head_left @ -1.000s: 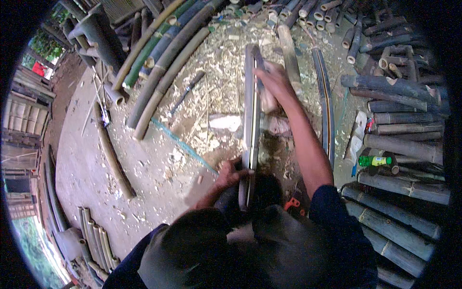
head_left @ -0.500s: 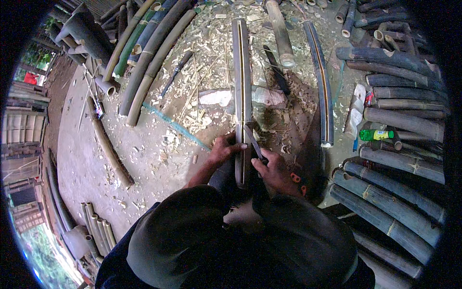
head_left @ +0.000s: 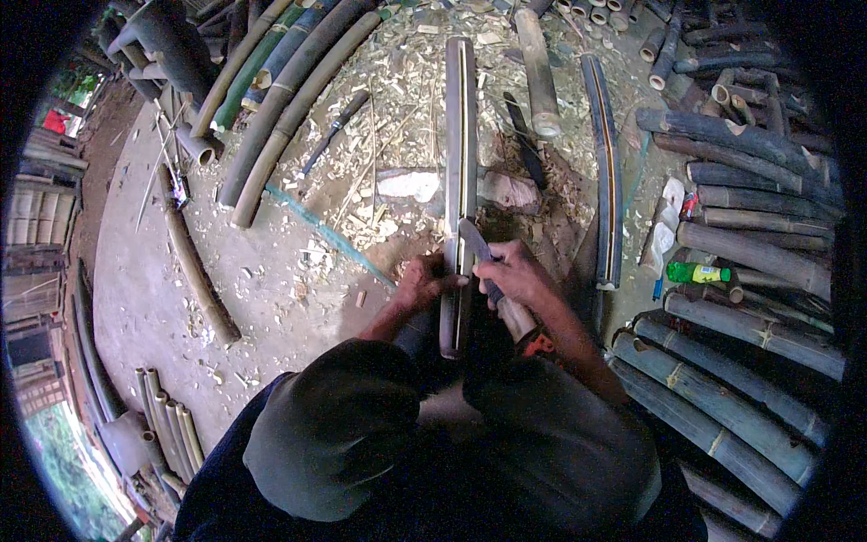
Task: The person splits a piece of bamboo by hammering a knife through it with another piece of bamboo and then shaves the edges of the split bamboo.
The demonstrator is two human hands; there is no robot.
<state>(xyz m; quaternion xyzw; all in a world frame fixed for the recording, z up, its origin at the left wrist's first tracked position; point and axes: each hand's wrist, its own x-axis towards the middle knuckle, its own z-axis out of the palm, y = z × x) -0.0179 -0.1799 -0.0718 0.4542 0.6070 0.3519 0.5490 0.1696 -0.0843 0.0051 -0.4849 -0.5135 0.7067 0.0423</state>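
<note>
A dark bamboo pole (head_left: 459, 135) with a long pale slit along its top lies lengthwise before me, its near end between my knees. My left hand (head_left: 426, 284) grips the pole's left side near that end, with the thumb laid across the top. In my right hand (head_left: 517, 273) is a knife (head_left: 475, 240), fingers closed round its handle. The blade points up and left and rests over the slit, just beyond my left thumb. The knife's long handle reaches back below the right hand, beside a red-orange thing (head_left: 537, 343) at the wrist.
Pale wood shavings (head_left: 397, 135) litter the floor. Another slit bamboo pole (head_left: 603, 172) lies to the right, and a chisel-like tool (head_left: 334, 131) to the left. Bamboo lengths (head_left: 741, 388) are stacked at right near a green bottle (head_left: 697, 272). A pinkish block (head_left: 508, 191) sits beside my pole.
My right hand has moved up and turned, so the knife's long handle now shows behind it. The blade has shifted slightly up the pole. My left hand still grips the pole.
</note>
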